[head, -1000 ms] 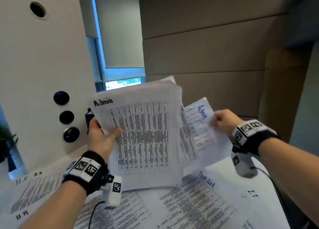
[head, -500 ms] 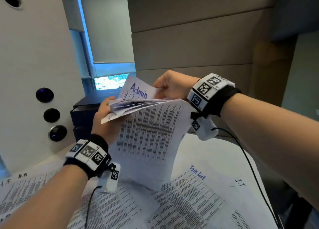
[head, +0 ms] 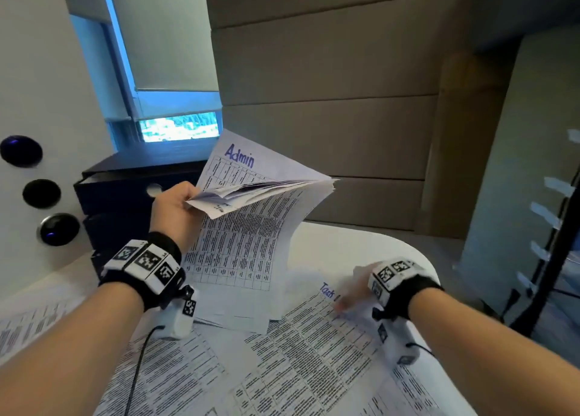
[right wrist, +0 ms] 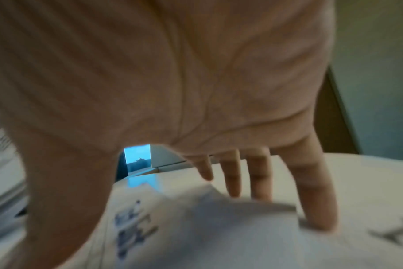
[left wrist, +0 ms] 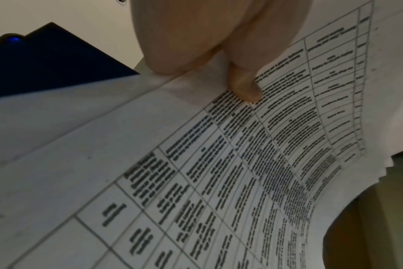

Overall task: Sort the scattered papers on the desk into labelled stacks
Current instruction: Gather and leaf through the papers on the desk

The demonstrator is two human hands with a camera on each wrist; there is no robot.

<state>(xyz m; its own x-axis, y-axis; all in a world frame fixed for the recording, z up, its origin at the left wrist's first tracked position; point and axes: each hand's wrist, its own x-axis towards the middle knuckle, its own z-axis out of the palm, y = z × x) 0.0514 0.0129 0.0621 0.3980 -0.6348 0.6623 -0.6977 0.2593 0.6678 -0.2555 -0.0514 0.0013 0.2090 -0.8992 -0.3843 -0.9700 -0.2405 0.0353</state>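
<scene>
My left hand (head: 175,208) grips a thick bundle of printed sheets, the Admin stack (head: 251,202), held up above the desk; its top sheet reads "Admin" in blue. In the left wrist view my thumb (left wrist: 244,87) presses on the printed table of that Admin stack (left wrist: 219,163). My right hand (head: 354,290), blurred, is down on the desk with straight, spread fingers (right wrist: 315,196) touching the sheet marked "Task list" (head: 314,337). The Task list sheet (right wrist: 196,227) lies flat among other papers.
Several printed sheets cover the white desk (head: 361,246), one marked "I.T" (right wrist: 393,234) right of my right hand. A dark drawer unit (head: 125,189) stands behind my left hand. Round black buttons (head: 40,192) sit on the left wall. A black stand (head: 552,258) rises at the right.
My right hand let go of the Admin sheet, now lying on the bundle, and dropped to the Task list sheet on the desk. The left hand keeps holding the bundle.
</scene>
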